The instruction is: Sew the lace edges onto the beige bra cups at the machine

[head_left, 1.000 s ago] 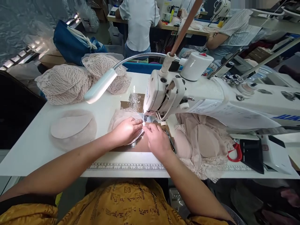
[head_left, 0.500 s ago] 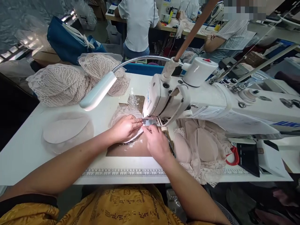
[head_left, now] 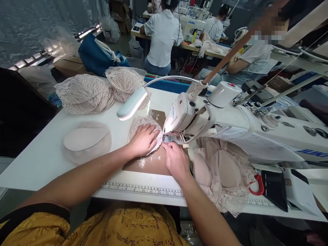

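Observation:
A pale lace bra cup (head_left: 135,125) lies under the needle end of a white sewing machine (head_left: 177,112), on a brown, shiny board (head_left: 143,165). My left hand (head_left: 144,140) rests flat on the lace with its fingers stretched out. Close by the presser foot, my right hand (head_left: 177,160) is closed, fingers curled and fingertips at the cup's near right edge. The thumb of that hand and the exact grip are partly hidden.
Stacked lace cups (head_left: 84,94) sit back left, behind a sheer round piece (head_left: 109,140). A lamp (head_left: 133,104) arches over the table. Right of my hand lie beige bra pieces (head_left: 228,171) and a red-handled tool (head_left: 260,184). Other people sit at machines beyond.
My left hand has gone from pinching the cup's edge near the needle to lying flat on the lace. My right hand stays by the edge. The camera view has shifted.

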`<state>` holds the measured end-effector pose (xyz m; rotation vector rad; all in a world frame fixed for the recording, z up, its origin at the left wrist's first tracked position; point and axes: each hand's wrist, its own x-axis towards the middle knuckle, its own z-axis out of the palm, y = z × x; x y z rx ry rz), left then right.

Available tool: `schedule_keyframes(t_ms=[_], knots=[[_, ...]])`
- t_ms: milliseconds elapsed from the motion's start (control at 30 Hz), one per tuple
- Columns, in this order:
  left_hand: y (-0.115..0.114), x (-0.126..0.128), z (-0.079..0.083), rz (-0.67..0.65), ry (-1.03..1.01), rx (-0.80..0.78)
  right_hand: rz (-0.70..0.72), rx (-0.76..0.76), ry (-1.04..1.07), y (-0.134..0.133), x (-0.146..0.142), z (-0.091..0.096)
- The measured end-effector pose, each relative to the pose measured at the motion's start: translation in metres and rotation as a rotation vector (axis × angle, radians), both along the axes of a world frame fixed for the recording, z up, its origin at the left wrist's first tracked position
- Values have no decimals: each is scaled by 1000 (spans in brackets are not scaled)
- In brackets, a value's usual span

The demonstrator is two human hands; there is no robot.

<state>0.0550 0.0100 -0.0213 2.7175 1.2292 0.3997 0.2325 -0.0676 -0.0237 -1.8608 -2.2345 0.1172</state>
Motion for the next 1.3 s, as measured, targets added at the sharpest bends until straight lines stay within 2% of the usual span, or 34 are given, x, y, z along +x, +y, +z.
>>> schedule_keyframes(t_ms=[100, 167, 233, 333, 400, 433, 500, 567, 633, 733, 833, 933, 1033, 1200, 1300], knots=[[0, -5, 5, 85, 10, -57, -3, 61, 68, 1, 2, -4], [-1, -14, 10, 50, -17, -145, 2, 114, 146, 0, 3, -5], [-6, -25, 16, -94, -59, -281, 25, 163, 259, -2, 5, -6], [-17, -40, 27, -409, -180, -479, 80, 200, 405, -6, 6, -4], [-23, -45, 33, -472, -329, -510, 128, 200, 446, -8, 6, -2], [-24, -46, 35, -433, -405, -494, 159, 196, 451, -8, 6, -1], [-21, -44, 37, -258, -490, -434, 237, 183, 428, -8, 5, -1], [-11, -39, 36, -88, -449, -399, 299, 167, 351, -7, 4, -1], [0, -32, 33, -9, -333, -440, 317, 152, 249, -7, 3, -1], [15, -24, 30, -40, -221, -588, 293, 133, 165, -6, 3, -1], [21, -23, 31, -126, -234, -740, 283, 106, 156, -6, 4, -2], [23, -26, 34, -219, -359, -902, 281, 82, 166, -6, 5, -3], [25, -30, 34, -212, -522, -962, 282, 72, 177, -5, 5, -3], [32, -44, 36, -10, -722, -790, 277, 73, 193, -6, 6, -3], [21, -51, 45, 158, -780, -497, 273, 81, 195, -6, 6, -4]])
